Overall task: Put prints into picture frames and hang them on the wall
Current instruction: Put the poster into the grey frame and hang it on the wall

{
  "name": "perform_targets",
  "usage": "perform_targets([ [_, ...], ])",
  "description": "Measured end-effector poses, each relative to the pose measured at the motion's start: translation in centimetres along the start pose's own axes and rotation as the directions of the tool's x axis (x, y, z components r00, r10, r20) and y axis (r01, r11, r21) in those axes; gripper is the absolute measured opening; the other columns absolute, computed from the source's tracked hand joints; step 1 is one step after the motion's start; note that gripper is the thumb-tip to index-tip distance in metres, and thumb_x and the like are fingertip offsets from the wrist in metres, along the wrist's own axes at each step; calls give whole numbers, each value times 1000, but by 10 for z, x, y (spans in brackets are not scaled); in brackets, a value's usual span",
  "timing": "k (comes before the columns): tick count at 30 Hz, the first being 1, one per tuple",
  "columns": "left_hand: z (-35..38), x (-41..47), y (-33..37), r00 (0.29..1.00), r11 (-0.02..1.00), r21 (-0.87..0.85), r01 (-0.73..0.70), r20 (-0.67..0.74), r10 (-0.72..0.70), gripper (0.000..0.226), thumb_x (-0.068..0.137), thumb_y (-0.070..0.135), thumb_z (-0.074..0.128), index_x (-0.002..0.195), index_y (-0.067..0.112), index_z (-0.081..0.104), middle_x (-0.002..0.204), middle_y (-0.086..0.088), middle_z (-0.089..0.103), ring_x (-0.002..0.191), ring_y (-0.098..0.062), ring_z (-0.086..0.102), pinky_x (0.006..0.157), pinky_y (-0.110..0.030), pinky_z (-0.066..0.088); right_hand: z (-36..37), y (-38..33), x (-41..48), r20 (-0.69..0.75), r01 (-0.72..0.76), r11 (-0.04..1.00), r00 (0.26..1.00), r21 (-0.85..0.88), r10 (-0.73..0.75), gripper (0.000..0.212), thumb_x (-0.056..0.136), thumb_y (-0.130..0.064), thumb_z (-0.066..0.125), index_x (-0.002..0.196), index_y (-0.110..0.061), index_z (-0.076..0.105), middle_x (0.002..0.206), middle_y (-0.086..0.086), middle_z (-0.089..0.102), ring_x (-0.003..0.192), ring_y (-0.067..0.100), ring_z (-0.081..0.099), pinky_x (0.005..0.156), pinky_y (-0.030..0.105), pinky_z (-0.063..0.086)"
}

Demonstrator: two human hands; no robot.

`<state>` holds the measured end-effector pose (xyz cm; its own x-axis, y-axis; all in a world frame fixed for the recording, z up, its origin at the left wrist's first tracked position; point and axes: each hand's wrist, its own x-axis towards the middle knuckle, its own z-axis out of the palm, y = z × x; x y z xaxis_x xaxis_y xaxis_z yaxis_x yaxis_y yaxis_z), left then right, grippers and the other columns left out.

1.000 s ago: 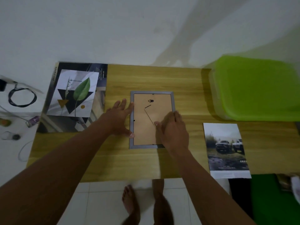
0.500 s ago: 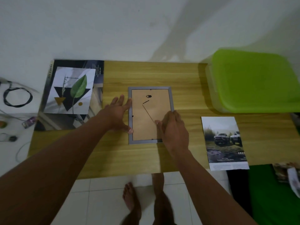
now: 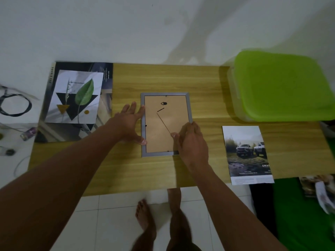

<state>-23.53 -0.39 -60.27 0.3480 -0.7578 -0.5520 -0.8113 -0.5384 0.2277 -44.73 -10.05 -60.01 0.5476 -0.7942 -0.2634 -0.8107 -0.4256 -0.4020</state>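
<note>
Framing has barely begun. The grey rectangular picture frame (image 3: 157, 154) lies face down at the centre of the picture on the pale wooden table (image 3: 163, 77). Its brown fibreboard backing (image 3: 163, 131) sits in place, with the small black hanger and the folded stand facing up. No print looks mounted yet, as far as the back shows. The white leaf-and-triangle print (image 3: 78, 96) rests at the upper left and the glossy print of two trucks (image 3: 248, 154) lies at the lower right, both loose on the table. Opening the back, loading the prints and hanging the frames all remain, by my reading.

The left hand (image 3: 129, 122) lies flat with fingers spread against the frame's left rail, its thumb pressing the lower left corner and gripping nothing. The right hand (image 3: 192, 142) curls its fingers over the right rail near the lower right corner, thumb on the backing, pinching the frame's edge.

Half a second ago the right hand lay flatter over the backing; it has since slid outward onto the rail. The frame and the left hand have kept their places.
</note>
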Motion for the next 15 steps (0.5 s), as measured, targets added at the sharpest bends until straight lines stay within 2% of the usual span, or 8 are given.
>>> perform_targets([
  [3,0,0,1,1000,1000,1,5,-3,-5,133,64,62,79,153,28,-15,161,-6,-20,148,-28,-15,118,-53,8,-2,1,2,24,20,1000,1000,-12,-20,66,97,-49,51,143,-3,36,157,17,29,144,32,30,111,45,37],
  [12,-1,-1,2,1000,1000,5,9,6,-9,133,64,61,78,153,28,-15,161,-7,-20,148,-29,-15,118,-53,8,-3,6,5,69,93,988,994,-124,-85,70,100,-54,40,147,-3,30,159,20,22,146,33,25,112,47,38],
  [15,-2,-3,2,1000,1000,5,4,10,-4,133,64,62,78,153,27,-15,161,-7,-20,149,-29,-14,118,-52,9,-6,14,2,86,129,988,989,-89,-121,78,98,-61,38,151,-6,24,162,17,16,149,32,15,119,50,26],
])
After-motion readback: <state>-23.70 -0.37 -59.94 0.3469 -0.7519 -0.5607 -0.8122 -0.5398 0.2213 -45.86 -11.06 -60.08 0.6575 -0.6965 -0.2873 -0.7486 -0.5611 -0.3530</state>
